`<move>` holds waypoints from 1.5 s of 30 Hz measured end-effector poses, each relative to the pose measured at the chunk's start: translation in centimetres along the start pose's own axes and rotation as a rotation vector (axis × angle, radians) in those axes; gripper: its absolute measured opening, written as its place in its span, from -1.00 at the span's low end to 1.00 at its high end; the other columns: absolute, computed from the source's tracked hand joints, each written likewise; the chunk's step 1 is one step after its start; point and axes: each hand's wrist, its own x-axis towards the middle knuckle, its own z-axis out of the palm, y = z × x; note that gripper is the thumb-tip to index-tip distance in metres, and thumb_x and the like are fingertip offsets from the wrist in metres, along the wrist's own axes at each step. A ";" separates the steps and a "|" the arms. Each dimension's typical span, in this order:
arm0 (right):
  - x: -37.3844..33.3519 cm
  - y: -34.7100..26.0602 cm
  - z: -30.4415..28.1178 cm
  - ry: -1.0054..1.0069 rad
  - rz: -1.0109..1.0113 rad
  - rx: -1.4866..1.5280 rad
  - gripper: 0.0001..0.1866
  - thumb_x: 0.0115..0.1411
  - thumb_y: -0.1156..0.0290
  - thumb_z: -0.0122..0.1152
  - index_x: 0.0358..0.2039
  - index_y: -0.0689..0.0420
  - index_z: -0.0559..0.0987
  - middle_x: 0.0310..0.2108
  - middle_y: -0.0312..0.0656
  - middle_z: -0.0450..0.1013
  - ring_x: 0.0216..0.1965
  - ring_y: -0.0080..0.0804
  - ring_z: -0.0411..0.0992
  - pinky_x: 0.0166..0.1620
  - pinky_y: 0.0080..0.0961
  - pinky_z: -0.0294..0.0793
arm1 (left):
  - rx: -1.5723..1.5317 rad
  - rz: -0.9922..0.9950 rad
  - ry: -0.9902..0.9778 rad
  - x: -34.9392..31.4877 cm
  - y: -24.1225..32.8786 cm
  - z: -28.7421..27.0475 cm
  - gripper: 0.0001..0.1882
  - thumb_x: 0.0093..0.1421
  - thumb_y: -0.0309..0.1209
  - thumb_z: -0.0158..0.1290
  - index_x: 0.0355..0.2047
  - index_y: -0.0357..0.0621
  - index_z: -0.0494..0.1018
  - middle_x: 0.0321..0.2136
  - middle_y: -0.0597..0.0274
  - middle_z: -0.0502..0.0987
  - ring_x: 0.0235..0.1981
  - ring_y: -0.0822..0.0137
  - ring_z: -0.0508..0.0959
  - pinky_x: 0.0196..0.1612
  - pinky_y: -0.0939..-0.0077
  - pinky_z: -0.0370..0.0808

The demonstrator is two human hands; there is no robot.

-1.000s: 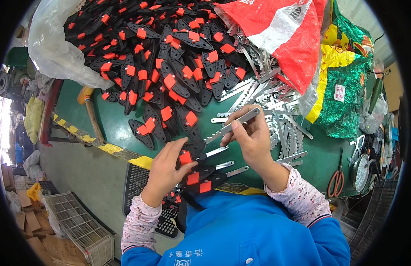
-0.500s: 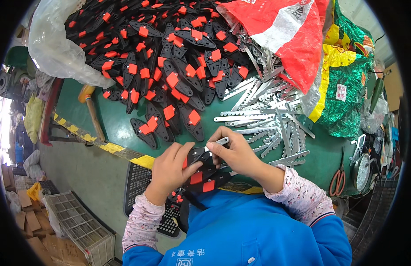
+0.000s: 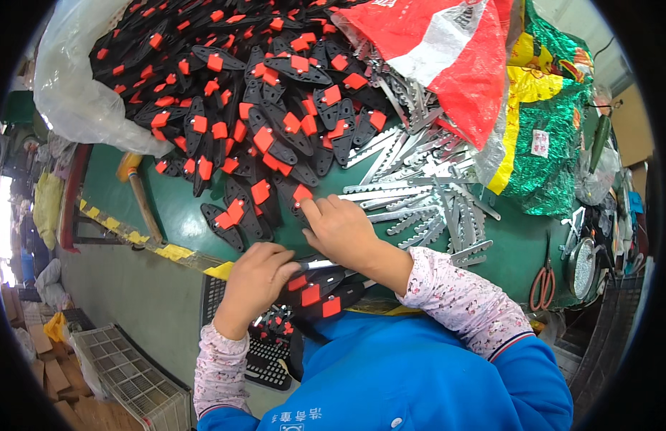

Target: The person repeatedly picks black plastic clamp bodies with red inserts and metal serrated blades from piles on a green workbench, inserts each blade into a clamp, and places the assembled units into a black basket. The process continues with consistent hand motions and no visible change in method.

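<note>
My left hand (image 3: 257,281) is closed at the table's front edge, its thumb and fingers on a black plastic part with a toothed metal strip (image 3: 318,264) lying along it. Beside it, close to my body, are more black parts with red tabs (image 3: 310,294). My right hand (image 3: 345,233) is at the near side of the heap (image 3: 225,108) of such parts. Its bent fingers grip the lower end of one black part with a red tab (image 3: 302,193); the fingertips partly hide that end.
Loose toothed metal strips (image 3: 448,194) spread to the right, below a red and white bag (image 3: 448,50) and a green and yellow bag (image 3: 545,136). A mallet (image 3: 140,190) lies left, red-handled scissors (image 3: 543,284) right. Black-and-yellow tape (image 3: 175,251) marks the table edge.
My right hand has left the metal strip near my left hand and moved up and left to the heap. My left hand has stayed by the strip, which lies flatter.
</note>
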 end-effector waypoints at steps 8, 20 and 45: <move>-0.7 0.4 -7.7 -0.391 0.431 1.062 -0.57 0.54 0.16 0.04 -0.27 0.29 0.60 -0.56 0.02 0.55 -0.53 0.04 0.51 -0.37 -0.22 0.51 | 0.188 0.275 0.260 3.0 1.0 0.7 -0.24 -0.10 -0.63 0.29 0.22 -0.22 0.48 -0.07 0.04 0.53 -0.07 -0.07 0.59 0.03 0.14 0.56; -1.4 8.3 -4.1 0.019 -0.035 0.041 -0.77 0.18 0.34 0.41 -0.20 0.09 0.58 -0.23 -0.20 0.49 -0.15 -0.10 0.47 -0.06 -0.17 0.44 | 0.106 -0.031 0.201 0.7 -0.4 0.3 -0.27 0.13 -0.34 0.40 0.28 -0.24 0.39 0.01 -0.09 0.45 0.01 -0.14 0.52 0.09 0.12 0.49; -0.3 2.4 -7.9 -0.297 -0.021 0.248 -0.83 0.40 0.30 0.18 -0.21 0.15 0.53 -0.46 -0.07 0.60 -0.39 0.05 0.61 -0.36 -0.05 0.56 | 0.197 0.018 0.280 -0.9 0.0 0.4 -0.27 0.04 -0.38 0.45 0.23 -0.23 0.44 -0.02 -0.05 0.50 -0.01 -0.09 0.53 0.09 0.08 0.50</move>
